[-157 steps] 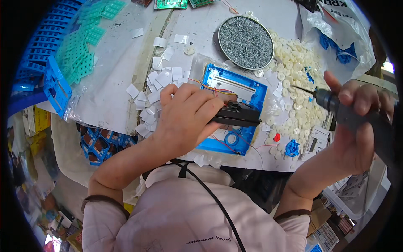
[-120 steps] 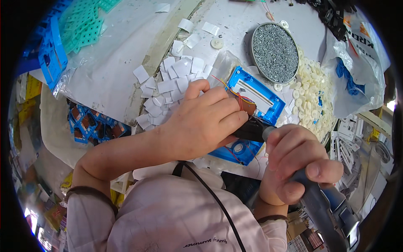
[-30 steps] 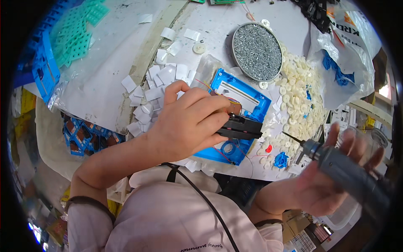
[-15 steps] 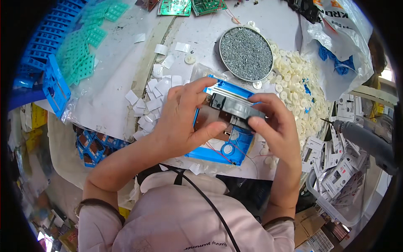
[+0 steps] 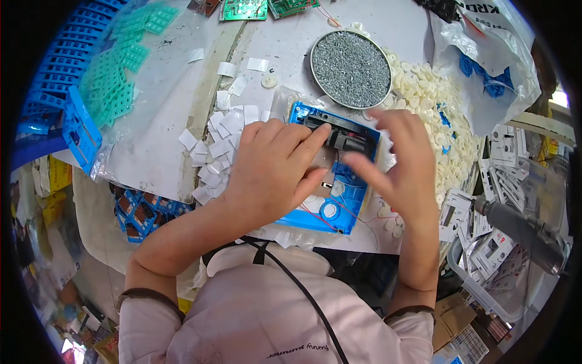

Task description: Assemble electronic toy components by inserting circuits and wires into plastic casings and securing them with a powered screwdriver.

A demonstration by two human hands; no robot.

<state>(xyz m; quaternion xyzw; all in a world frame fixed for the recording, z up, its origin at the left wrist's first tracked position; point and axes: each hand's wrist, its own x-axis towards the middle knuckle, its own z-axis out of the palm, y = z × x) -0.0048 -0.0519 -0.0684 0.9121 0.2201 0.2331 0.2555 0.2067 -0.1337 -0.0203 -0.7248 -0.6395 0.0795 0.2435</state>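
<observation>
Head, 2 hands (image 5: 267,164) (image 5: 407,167), over 1 blu case (image 5: 356,203)

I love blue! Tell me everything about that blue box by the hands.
The shallow, rectangular blue plastic-looking case lies open side up on crinkled clear film. A long black plastic part sits along its far side; thin red wires and a blue ring show nearer. The left hand hides much of its left side.

Mechanism (image 5: 350,143) in casing (image 5: 357,203) — screws (image 5: 351,70) behind

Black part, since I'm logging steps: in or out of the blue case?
In: the black part lies within the walls of the blue case, along its far side.
</observation>
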